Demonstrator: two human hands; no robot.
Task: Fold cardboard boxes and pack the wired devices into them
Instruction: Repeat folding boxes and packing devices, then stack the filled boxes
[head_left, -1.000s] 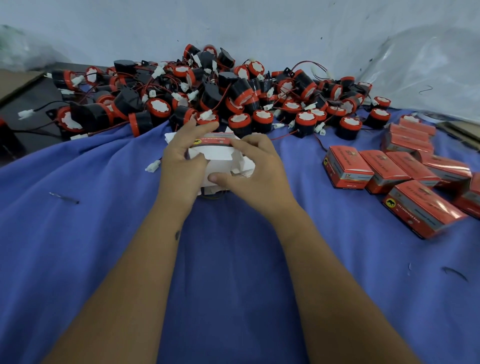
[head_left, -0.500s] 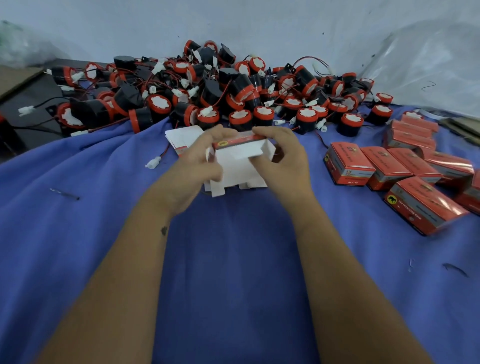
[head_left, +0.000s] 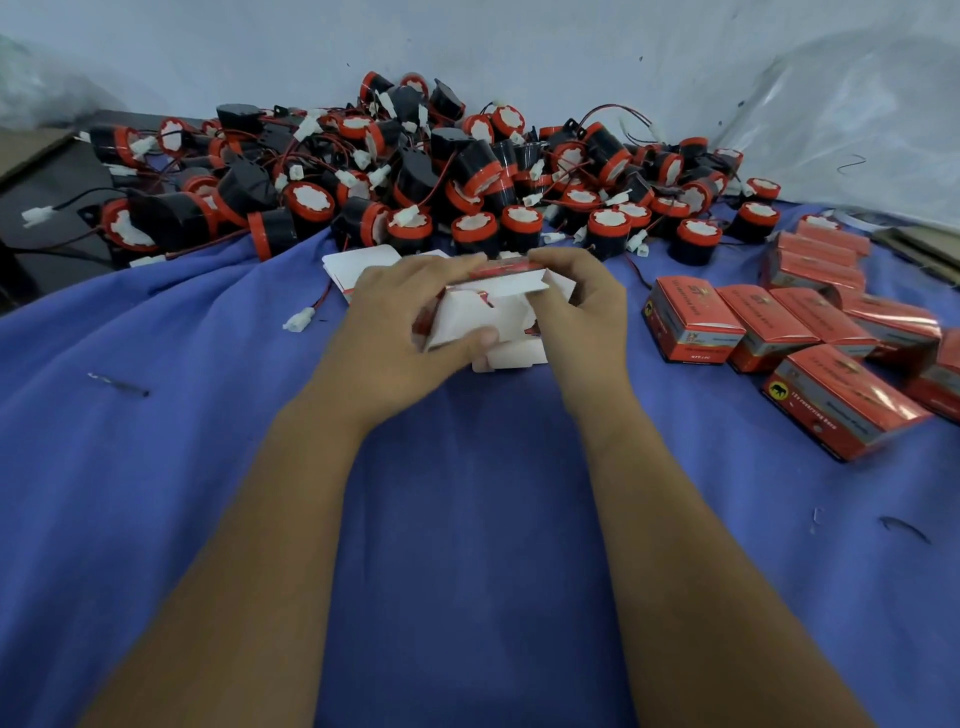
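Observation:
Both hands hold one small cardboard box (head_left: 483, 312), red outside and white inside, with its flaps open toward me. My left hand (head_left: 400, 332) grips its left side, thumb pressed on a white flap. My right hand (head_left: 582, 306) pinches its right end and top edge. A red wire shows inside the box opening. A stack of flat white box blanks (head_left: 358, 265) lies just behind the hands. Behind that spreads a big pile of black-and-red wired devices (head_left: 415, 171) with white connectors.
Several folded red boxes (head_left: 800, 332) lie in rows at the right on the blue cloth (head_left: 467, 519). A loose white connector (head_left: 300, 318) lies left of the hands. A dark surface (head_left: 47, 208) borders the cloth at the far left; a plastic sheet hangs at the back right.
The box has turned in my hands and come down nearer the cloth. My left thumb now presses a white flap, and my right hand has closed over the box's right end.

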